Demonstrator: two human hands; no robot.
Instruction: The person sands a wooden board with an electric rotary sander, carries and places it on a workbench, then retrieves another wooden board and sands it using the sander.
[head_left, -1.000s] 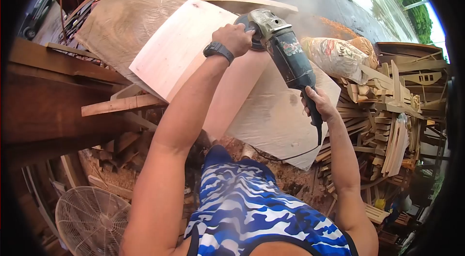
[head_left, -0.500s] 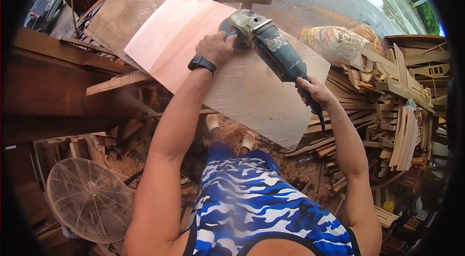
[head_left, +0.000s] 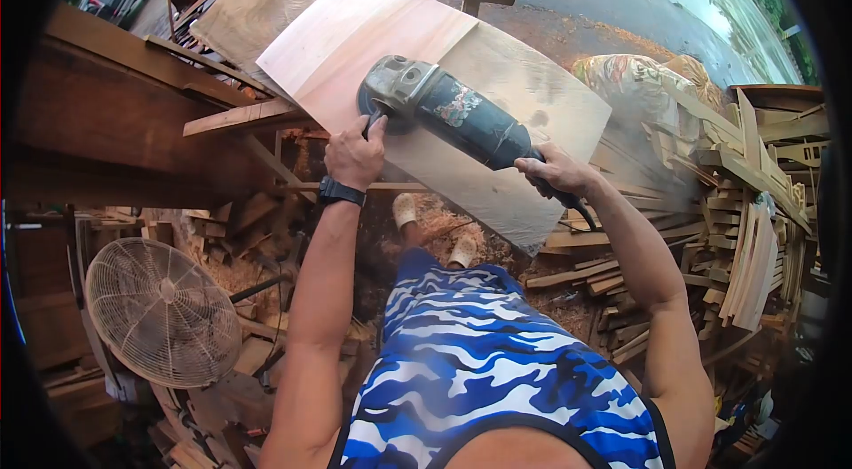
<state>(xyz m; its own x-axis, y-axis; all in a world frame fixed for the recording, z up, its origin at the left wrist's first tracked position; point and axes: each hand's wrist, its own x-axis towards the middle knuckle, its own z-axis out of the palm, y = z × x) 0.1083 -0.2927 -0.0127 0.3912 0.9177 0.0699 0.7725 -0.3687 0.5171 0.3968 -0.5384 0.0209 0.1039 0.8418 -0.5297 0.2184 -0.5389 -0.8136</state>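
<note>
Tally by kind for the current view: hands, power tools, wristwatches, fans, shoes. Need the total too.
Hands, bare left hand and bare right hand: 2
Dark teal-bodied angle grinder: 1
Black wristwatch: 1
Round fan with wire-mesh guard: 1
Pale shoes: 2
Total: 7

Beyond the left hand [head_left: 355, 156] and its grip on the grinder [head_left: 470, 121], a hand could pass over the pale board [head_left: 382, 25], while the timber beam [head_left: 244, 117] juts in on that grip's left. Between the two grips the grinder's body bars the way straight across, though the plywood sheet [head_left: 524, 83] offers open room just past it. Right of the right hand [head_left: 557, 171], stacked wood [head_left: 745, 203] blocks outward passage, with the bulging sack [head_left: 626, 83] farther off beyond that grip.
</note>
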